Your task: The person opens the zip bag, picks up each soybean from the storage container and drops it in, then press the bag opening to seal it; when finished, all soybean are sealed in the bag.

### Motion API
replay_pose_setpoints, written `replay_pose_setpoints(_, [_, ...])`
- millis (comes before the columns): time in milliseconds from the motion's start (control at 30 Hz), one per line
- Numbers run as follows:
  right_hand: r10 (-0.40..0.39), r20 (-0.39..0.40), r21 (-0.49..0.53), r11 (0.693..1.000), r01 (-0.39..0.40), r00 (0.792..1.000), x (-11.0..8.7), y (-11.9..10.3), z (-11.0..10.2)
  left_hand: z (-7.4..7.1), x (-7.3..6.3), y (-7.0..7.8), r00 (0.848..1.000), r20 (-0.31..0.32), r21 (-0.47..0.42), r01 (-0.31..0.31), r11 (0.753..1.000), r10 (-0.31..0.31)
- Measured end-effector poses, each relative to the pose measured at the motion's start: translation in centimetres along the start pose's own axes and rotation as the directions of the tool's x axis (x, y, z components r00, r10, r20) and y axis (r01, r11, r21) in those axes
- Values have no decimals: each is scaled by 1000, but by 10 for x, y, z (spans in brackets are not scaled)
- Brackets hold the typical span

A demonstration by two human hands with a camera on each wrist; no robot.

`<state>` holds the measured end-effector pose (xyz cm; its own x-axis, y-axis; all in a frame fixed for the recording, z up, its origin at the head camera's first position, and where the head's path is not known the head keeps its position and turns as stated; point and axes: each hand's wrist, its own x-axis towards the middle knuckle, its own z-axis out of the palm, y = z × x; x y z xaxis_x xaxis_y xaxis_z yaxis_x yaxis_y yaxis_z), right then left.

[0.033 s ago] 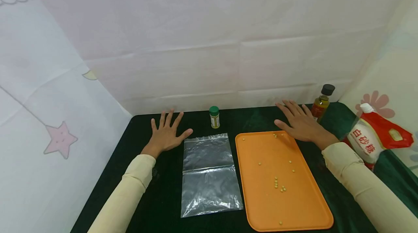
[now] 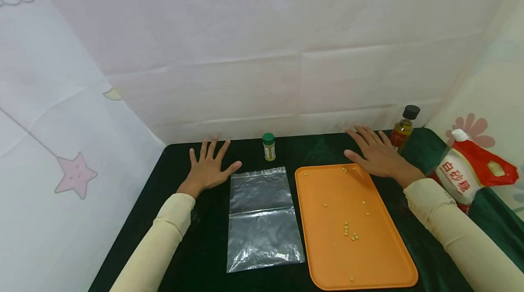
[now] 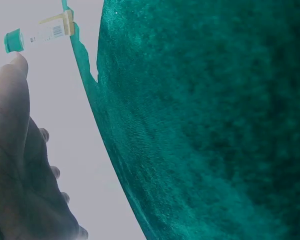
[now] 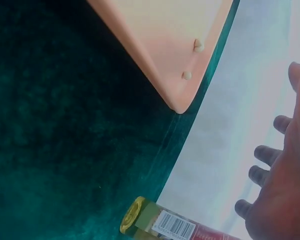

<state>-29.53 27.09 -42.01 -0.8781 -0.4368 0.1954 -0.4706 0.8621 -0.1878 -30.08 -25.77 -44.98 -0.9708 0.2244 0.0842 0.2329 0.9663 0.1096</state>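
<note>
My left hand (image 2: 206, 170), fingers spread and straight, is over the left side of the dark green cloth and holds nothing. Just right of its thumb lies a clear zip bag (image 2: 262, 224), flat. My right hand (image 2: 376, 155) is spread too, palm down and free of any object, by the far right corner of an orange tray (image 2: 331, 255). Several small round yellowish beans (image 2: 346, 229) are scattered on that tray. A bottle of yellow liquid with a black cap (image 2: 402, 133) stands right beyond the right hand's fingers.
A small green-capped jar (image 2: 268, 147) stands near the table's back edge, between the hands. Over at the right is a red and white spouted pouch (image 2: 462, 173) with Chinese lettering. Behind the table hangs a pale cloth wall (image 2: 245, 55).
</note>
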Motion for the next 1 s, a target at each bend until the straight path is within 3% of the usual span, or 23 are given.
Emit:
replay_pose_setpoints(200, [-50, -82, -2, 999, 50, 995, 9, -8, 4, -7, -11, 7, 1000, -10, -24, -27, 999, 27])
replay_pose_setpoints(367, [-187, -184, -34, 982, 184, 965, 21, -31, 9, -19, -37, 32, 994, -22, -16, -104, 994, 103])
replay_pose_setpoints(467, [-271, -192, -22, 962, 272, 943, 31, -54, 10, -24, -57, 52, 985, -32, 7, -171, 985, 171])
replay_pose_setpoints(567, [-330, -145, 12, 942, 335, 933, 43, -78, 14, -26, -77, 70, 973, -15, -8, -230, 973, 229])
replay_pose_setpoints(700, [-364, -36, 67, 928, 366, 931, 61, -104, 24, -25, -94, 86, 965, 37, -46, -258, 965, 260])
replay_pose_setpoints(867, [-377, 87, 119, 923, 366, 922, 80, -135, 37, -21, -104, 93, 958, 79, -71, -271, 960, 276])
replay_pose_setpoints(1000, [-390, 132, 88, 921, 381, 912, 93, -153, 50, -19, -110, 92, 957, 84, -82, -270, 959, 276])
